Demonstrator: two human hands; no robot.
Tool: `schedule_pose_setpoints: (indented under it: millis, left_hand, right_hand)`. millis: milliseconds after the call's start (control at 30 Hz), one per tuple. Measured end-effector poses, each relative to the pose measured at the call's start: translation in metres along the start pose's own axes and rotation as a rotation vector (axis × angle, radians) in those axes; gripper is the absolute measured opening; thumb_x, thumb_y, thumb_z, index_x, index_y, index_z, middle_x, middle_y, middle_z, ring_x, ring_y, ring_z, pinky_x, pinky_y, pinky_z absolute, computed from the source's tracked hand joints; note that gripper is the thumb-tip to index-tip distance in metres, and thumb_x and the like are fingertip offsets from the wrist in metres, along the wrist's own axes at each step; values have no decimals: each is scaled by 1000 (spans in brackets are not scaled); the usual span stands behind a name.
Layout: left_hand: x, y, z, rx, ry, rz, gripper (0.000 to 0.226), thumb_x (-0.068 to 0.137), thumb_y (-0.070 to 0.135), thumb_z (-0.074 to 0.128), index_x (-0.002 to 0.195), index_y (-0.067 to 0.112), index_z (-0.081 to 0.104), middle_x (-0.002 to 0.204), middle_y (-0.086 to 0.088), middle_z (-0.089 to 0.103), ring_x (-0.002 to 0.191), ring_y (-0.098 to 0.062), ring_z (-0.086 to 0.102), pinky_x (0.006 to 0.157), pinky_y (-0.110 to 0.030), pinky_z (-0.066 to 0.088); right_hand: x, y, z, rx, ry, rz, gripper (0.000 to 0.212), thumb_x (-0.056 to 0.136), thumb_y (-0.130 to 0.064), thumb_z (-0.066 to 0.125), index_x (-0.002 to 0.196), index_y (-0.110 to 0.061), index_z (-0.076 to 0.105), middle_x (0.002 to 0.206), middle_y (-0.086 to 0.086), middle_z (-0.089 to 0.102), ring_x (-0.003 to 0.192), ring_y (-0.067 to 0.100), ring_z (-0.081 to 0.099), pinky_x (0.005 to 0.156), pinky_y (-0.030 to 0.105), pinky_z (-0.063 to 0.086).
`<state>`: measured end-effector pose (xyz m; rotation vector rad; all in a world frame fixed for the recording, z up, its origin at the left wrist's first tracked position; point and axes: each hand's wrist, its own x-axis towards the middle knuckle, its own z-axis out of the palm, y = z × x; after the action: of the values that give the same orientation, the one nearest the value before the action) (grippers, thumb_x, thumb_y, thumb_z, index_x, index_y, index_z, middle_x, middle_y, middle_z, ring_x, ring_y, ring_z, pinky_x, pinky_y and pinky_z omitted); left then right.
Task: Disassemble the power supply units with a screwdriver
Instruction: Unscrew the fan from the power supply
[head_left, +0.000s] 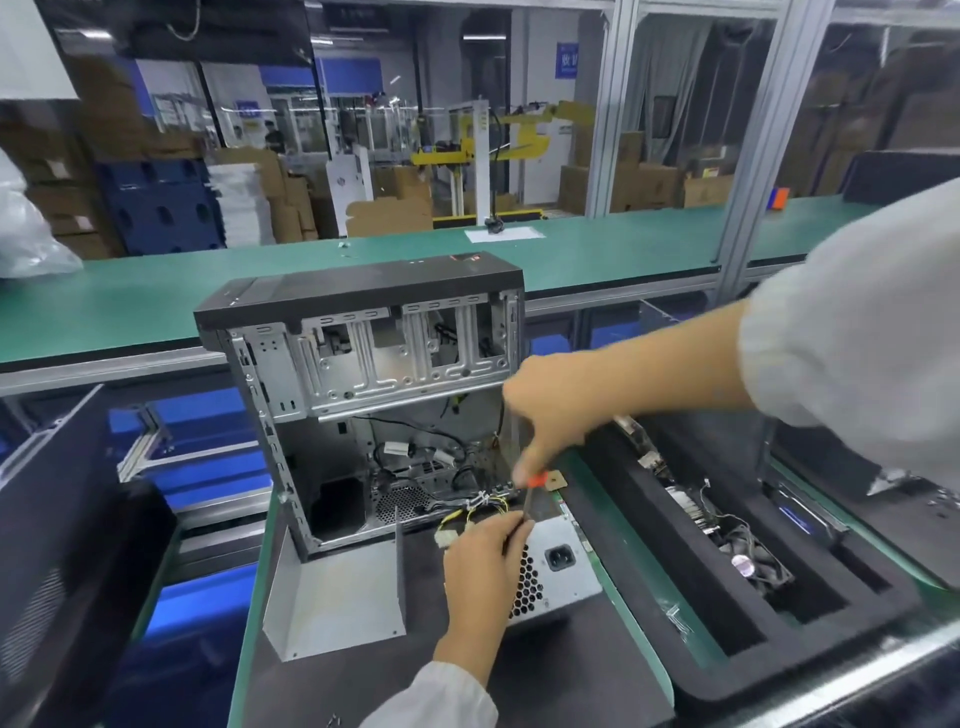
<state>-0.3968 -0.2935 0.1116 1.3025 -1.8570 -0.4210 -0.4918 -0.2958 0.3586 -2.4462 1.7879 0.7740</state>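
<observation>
head view: right hand (550, 410) pinches the red handle of a screwdriver (531, 493) held upright over the power supply (558, 566), which lies on the dark mat in front of an open computer case (363, 364). left hand (480, 564) pinches the screwdriver's shaft near its tip, resting on the power supply.

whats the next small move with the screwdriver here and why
Probably lower the screwdriver tip onto a screw on top of the power supply and start turning. The right hand pinches the orange handle from above, the left hand steadies the shaft near the tip, and the unit lies outside the case. The screw itself is hidden.
</observation>
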Motion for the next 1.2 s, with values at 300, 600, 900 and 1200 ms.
schedule_pose_setpoints:
  millis: [300,600,900,1200]
  left_hand:
    - [4,-1,0,21,-31,-11,18,94,43,55,87,28,62,74,13,65,70,-6,55,57,-20,37]
    - [-3,2,2,55,14,10,24,95,40,56,76,26,59,65,10,60,57,-5,44,54,-25,40]
    - [9,-4,-5,-34,-147,-31,15,87,32,70,100,23,68,92,14,68,86,-5,60,73,-21,43]
    - [11,-9,-8,-74,-229,-52,21,86,28,72,106,23,70,101,14,69,96,-3,61,83,-16,45]
  right_hand:
    - [-5,5,10,-1096,291,-605,25,96,-16,49,120,-18,50,116,7,48,98,26,52,59,31,34]
    - [13,1,-17,409,-366,335,48,93,-55,49,86,-8,53,66,5,57,29,11,37,33,13,21]
    - [-15,-18,17,-787,172,-290,40,88,-18,61,124,-15,45,125,16,41,51,17,30,42,28,21]
    - [0,-20,8,-708,35,-114,29,94,-15,52,123,-11,51,118,11,55,84,25,57,45,28,25]
